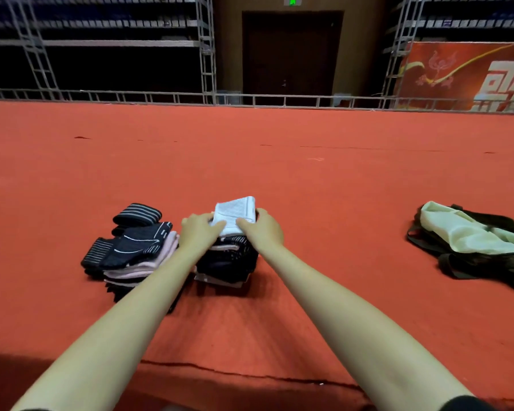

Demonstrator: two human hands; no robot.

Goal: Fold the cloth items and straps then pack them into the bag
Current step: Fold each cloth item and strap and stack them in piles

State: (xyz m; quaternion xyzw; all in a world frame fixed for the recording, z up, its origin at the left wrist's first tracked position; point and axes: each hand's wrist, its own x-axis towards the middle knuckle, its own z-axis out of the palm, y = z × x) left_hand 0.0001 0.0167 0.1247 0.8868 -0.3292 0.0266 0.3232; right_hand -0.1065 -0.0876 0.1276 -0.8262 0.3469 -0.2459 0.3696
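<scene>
A folded white cloth (237, 209) lies on top of a stack of dark folded items (226, 261) on the red carpet. My left hand (197, 232) rests on the cloth's left side, and my right hand (263, 229) on its right side, thumb lying over the near edge. Whether either hand grips the cloth is hard to tell. To the left stands a second pile (131, 256) of black striped straps and pink cloth. The bag (472, 241), dark with a pale lining, lies open and slumped at the far right.
Red carpet (309, 173) covers the floor all around, with a seam (250, 375) running across near me. A metal railing (279, 100) and scaffolding stand at the back, before a dark door and a red banner (463, 72).
</scene>
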